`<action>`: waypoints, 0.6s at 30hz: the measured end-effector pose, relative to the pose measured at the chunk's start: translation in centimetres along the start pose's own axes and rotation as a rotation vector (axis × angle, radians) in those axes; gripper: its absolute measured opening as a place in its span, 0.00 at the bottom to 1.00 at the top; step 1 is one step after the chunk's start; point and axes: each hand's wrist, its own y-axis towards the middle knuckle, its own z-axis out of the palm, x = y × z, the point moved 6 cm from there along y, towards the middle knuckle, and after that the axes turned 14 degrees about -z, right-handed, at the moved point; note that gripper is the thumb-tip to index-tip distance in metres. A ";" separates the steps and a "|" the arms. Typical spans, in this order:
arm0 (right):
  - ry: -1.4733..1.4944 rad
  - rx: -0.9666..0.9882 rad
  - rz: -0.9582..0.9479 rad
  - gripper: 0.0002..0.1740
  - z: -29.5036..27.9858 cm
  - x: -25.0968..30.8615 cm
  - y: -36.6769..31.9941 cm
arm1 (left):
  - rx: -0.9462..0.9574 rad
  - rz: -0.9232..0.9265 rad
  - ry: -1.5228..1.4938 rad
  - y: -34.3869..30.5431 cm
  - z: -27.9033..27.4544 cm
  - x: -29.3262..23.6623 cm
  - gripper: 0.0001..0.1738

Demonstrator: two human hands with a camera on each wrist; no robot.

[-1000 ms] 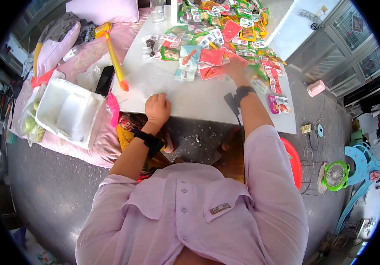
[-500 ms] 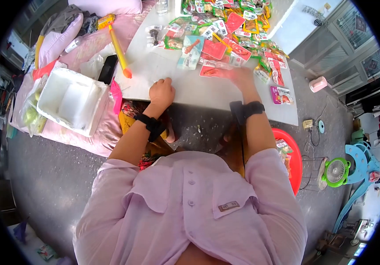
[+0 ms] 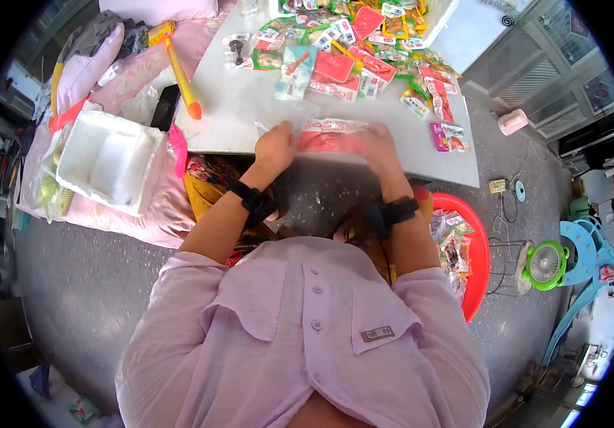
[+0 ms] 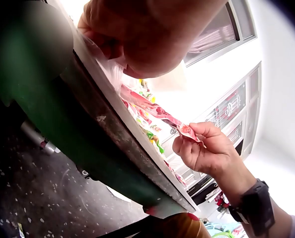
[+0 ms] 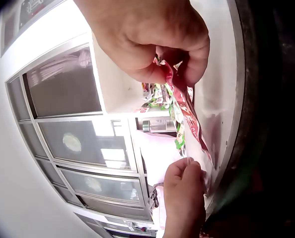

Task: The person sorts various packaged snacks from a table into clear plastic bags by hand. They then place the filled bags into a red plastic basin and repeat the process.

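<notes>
A long, flat red packet (image 3: 332, 140) with pale lettering is held out over the table's near edge. My right hand (image 3: 380, 151) pinches its right end between thumb and fingers, plainly seen in the right wrist view. At the other end my left hand (image 3: 276, 148) has thumb and finger pressed together on clear plastic film (image 5: 189, 161). A thin clear plastic bag (image 3: 268, 114) lies about the left hand. Farther back are a pale blue packet (image 3: 295, 73) and another red packet (image 3: 334, 66).
Many colourful snack packets (image 3: 400, 46) are heaped at the table's back. A purple packet (image 3: 449, 137) lies near the right edge. Below stands a red tub (image 3: 483, 267) with packets inside. On the bed at left are a white foam box (image 3: 96, 187) and a yellow stick (image 3: 180, 75).
My right hand has brought the red packet from the heap toward the near edge. My left hand, earlier resting on the table, has moved right to the packet's left end and pinches clear plastic.
</notes>
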 end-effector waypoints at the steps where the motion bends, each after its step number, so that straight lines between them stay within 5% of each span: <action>1: 0.016 -0.025 0.029 0.17 -0.1 -0.5 0.1 | -0.009 0.004 -0.001 -0.1 0.0 -0.1 0.10; 9: 0.003 -0.110 0.025 0.23 1.2 -6.6 1.4 | -0.086 0.045 -0.034 -0.6 0.2 -1.0 0.09; 12: -0.375 -0.057 -0.075 0.06 1.8 -7.0 1.9 | -0.109 0.093 -0.092 -1.0 -0.1 -1.7 0.10; 15: -0.410 0.111 0.055 0.19 2.6 -6.5 1.8 | -0.113 0.123 -0.102 -1.7 0.5 -2.6 0.10; 18: -0.371 0.149 0.074 0.16 3.1 -4.7 1.1 | -0.091 0.125 -0.120 -1.9 0.2 -2.5 0.09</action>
